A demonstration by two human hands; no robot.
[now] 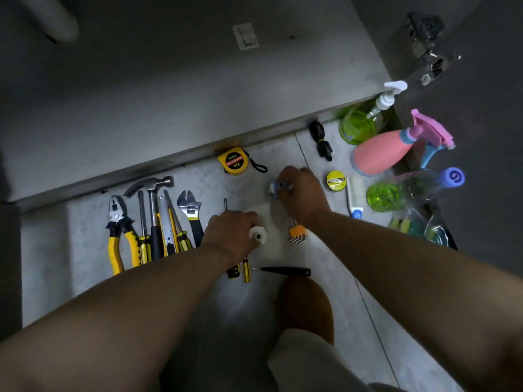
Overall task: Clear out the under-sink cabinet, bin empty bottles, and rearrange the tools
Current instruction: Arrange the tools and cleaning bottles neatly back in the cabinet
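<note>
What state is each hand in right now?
Left hand: grips a white roll.
Right hand: pinches a small blue-and-white object; what it is cannot be told.

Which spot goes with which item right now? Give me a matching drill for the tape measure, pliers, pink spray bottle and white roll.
Items:
1 tape measure
2 pliers
3 pink spray bottle
4 white roll

Places:
A gripped in the left hand
B on the right, among the bottles
C far left end of the tool row
D by the cabinet front edge

Pairs: 1-D, 2-C, 3-B, 4-A
</note>
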